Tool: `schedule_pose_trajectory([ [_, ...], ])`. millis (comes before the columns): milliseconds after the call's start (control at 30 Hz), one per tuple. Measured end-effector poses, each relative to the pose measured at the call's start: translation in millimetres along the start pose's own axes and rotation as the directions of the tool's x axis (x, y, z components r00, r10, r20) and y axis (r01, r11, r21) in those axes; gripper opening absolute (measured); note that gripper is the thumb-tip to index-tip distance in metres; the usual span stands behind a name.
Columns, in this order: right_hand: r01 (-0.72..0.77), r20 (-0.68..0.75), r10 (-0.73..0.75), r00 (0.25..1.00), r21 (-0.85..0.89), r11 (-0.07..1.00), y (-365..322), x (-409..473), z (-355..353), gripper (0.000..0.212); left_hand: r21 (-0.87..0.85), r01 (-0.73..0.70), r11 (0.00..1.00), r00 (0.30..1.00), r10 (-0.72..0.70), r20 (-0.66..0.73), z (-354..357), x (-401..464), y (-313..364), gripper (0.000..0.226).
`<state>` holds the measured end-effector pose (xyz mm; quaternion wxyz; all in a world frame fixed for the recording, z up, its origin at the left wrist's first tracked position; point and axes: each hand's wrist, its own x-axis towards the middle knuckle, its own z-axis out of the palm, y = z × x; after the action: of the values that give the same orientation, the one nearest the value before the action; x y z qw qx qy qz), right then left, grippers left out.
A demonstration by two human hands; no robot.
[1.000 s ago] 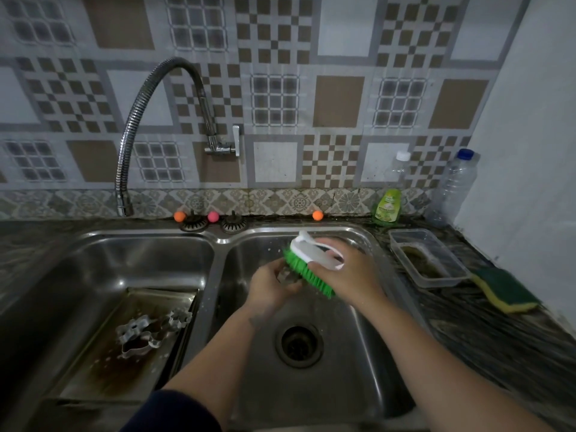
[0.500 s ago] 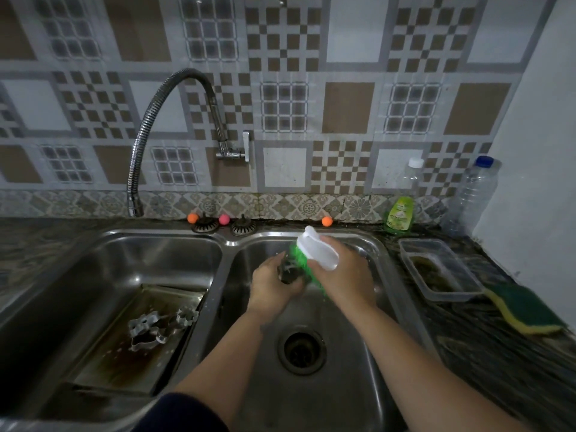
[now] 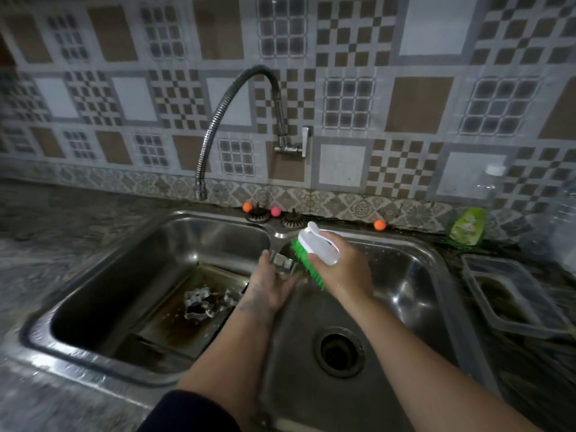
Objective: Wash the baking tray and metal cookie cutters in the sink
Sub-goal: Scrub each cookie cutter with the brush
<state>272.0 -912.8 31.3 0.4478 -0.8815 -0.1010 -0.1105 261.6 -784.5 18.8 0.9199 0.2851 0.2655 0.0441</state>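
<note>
At lower left of the frame I see the left steel basin holding the stained flat metal baking tray, with two metal cookie cutters lying on it. At far right, a clear plastic tub holds something dark. Over the right basin, my left hand grasps a small metal cookie cutter at its fingertips. My right hand grips the white-handled green-bristled scrub brush, bristles touching the cutter.

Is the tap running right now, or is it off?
Off, as far as it shows: no stream falls from the faucet spout, which hangs over the left basin, near its back rim.
</note>
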Motion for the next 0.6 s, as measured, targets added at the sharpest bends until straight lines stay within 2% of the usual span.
schedule_pose_trajectory([
  [133, 0.058, 0.073, -0.059, 0.996, 0.013, 0.998, -12.9, -13.0, 21.7, 0.049, -0.065, -0.007, 0.998, 0.999, 0.004, -0.043, -11.5, 2.2, 24.8, 0.041],
  [200, 0.05, 0.037, -0.049, 0.998, -0.011, 0.999, -18.8, -6.3, 29.9, 0.049, -0.059, -0.008, 0.998, 0.998, 0.004, -0.056, -19.2, 6.8, 31.3, 0.034],
  [267, 0.033, -0.014, -0.033, 0.999, -0.004, 0.999, -28.2, 0.1, 37.8, 0.047, -0.132, 0.006, 0.991, 0.997, -0.017, -0.079, -29.6, 18.6, 42.8, 0.036],
  [333, 0.065, -0.004, -0.065, 0.998, 0.012, 0.998, -43.0, -3.6, 50.6, 0.047, -0.166, 0.024, 0.986, 0.997, -0.036, -0.075, -39.2, 26.2, 57.7, 0.038],
  [400, 0.105, 0.05, -0.104, 0.993, -0.02, 0.994, -57.7, -11.5, 70.8, 0.05, -0.045, 0.056, 0.997, 0.996, -0.059, -0.063, -48.8, 29.3, 71.0, 0.043],
  [467, 0.061, 0.037, -0.06, 0.998, -0.036, 0.997, -68.7, -10.4, 89.0, 0.051, 0.121, 0.051, 0.991, 0.998, -0.046, -0.044, -60.8, 31.9, 80.0, 0.046],
  [600, -0.075, 0.017, 0.074, 0.997, 0.063, 0.995, -89.5, -1.3, 120.2, 0.044, 0.413, -0.111, 0.904, 0.992, 0.126, -0.01, -88.9, 33.6, 107.0, 0.034],
])
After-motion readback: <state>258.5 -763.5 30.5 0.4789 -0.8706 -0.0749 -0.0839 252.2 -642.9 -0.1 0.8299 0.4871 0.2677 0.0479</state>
